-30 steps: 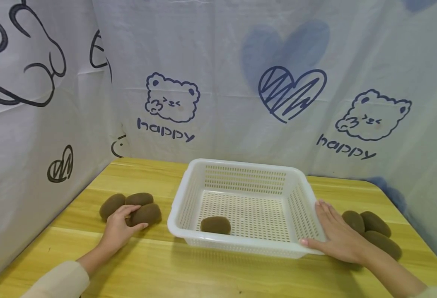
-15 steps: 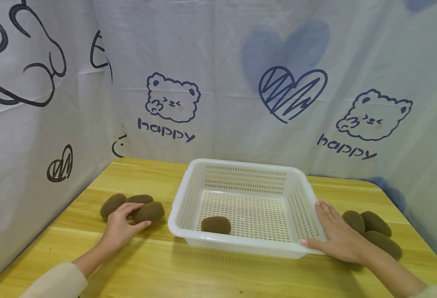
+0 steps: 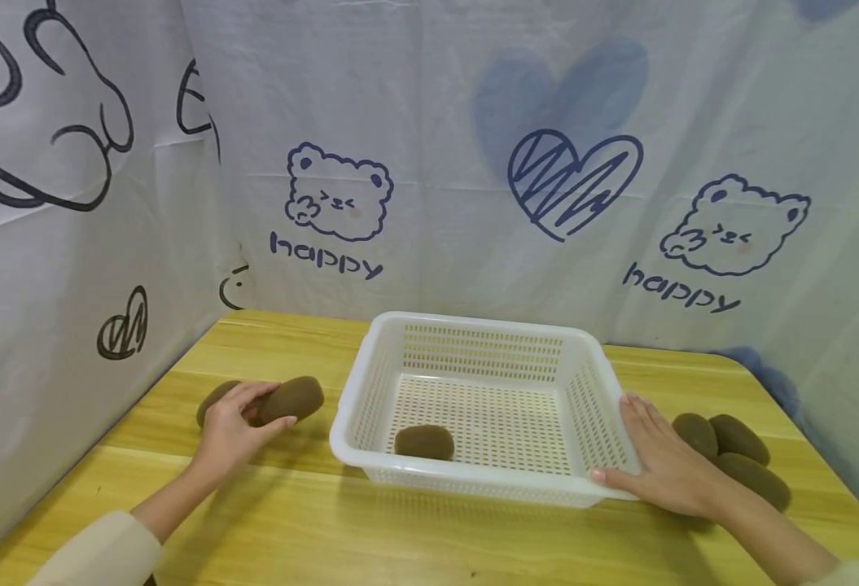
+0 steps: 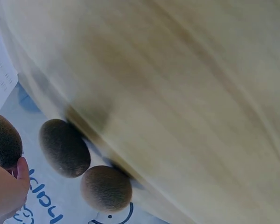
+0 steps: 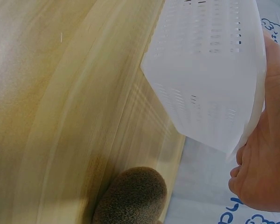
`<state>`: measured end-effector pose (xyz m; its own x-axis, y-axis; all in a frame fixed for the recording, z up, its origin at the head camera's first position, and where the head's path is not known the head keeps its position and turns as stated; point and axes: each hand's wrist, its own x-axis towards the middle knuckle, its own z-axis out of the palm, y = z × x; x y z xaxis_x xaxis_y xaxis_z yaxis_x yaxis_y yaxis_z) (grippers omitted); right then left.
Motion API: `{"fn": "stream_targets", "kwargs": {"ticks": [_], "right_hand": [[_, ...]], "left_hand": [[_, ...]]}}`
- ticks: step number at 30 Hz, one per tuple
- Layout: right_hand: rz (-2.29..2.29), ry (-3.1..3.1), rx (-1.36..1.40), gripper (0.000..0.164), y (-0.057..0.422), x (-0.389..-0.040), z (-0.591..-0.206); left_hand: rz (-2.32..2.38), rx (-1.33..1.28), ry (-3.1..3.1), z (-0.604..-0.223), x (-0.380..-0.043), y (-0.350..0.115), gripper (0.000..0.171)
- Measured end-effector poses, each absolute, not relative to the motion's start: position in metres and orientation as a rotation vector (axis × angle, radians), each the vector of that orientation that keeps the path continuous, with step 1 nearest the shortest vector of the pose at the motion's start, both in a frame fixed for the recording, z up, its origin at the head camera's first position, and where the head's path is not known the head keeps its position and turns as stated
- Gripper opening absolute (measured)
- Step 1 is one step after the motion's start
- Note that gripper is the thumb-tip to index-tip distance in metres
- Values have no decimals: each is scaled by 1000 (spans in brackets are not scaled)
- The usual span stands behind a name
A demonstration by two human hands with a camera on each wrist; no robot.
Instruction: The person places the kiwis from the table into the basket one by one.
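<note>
My left hand (image 3: 231, 427) pinches a brown kiwi (image 3: 295, 399) between thumb and fingers, left of the white basket (image 3: 473, 470). In the left wrist view the held kiwi (image 4: 3, 140) sits at the left edge. Two more kiwis (image 4: 64, 148) lie on the table beside it; the head view shows part of one kiwi (image 3: 213, 400) behind the hand. Inside the basket, near its front left corner, lies a single kiwi (image 3: 424, 442). My right hand (image 3: 667, 464) rests on the basket's front right corner, fingers extended along the right rim, thumb over the front rim.
Several kiwis (image 3: 751, 480) lie on the table right of the basket, partly behind the right hand. The right wrist view shows one kiwi (image 5: 133, 196) near the basket's outer wall. A printed white cloth (image 3: 458, 179) hangs behind the wooden table (image 3: 400, 545).
My left hand has drawn one kiwi away from the left group and raised it slightly. The right hand and the basket have stayed in place.
</note>
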<state>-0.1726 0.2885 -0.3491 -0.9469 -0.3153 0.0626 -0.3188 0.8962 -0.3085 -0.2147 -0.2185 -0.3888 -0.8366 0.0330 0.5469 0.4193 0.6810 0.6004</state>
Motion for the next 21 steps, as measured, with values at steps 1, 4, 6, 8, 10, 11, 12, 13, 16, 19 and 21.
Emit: {"fn": "stream_targets", "kwargs": {"ticks": [1,4,6,8,10,11,12,13,16,19,21], "right_hand": [[498,-3049,510,106,289,-173,-349],[497,-3049,509,106,289,-173,-349],[496,-3050,508,106,289,-173,-349],[499,-3050,509,106,289,-173,-349],[501,-3050,508,106,289,-172,-349],[503,-3051,509,106,289,-172,-349],[503,-3052,510,106,289,-172,-349],[504,-3052,511,106,289,-172,-349],[498,-3052,510,106,289,-172,-349],[491,-3048,511,106,289,-172,-349],[483,-3045,511,106,289,-172,-349]], "left_hand": [[-1039,-346,-2387,-387,-215,-218,46],[-1065,-342,-2374,-381,-216,-215,47],[-1068,-342,-2365,-376,-217,-212,47],[-1061,-343,-2358,-372,-218,-209,47],[-1057,-344,-2355,-368,-218,-207,47],[-1058,-344,-2353,-366,-219,-205,47],[-1064,-346,-2350,-364,-219,-204,47],[-1072,-346,-2347,-363,-219,-202,47],[-1103,-356,-2335,-357,-220,-197,46],[-1129,-367,-2334,-352,-221,-192,46],[-1139,-370,-2335,-349,-222,-189,46]]}}
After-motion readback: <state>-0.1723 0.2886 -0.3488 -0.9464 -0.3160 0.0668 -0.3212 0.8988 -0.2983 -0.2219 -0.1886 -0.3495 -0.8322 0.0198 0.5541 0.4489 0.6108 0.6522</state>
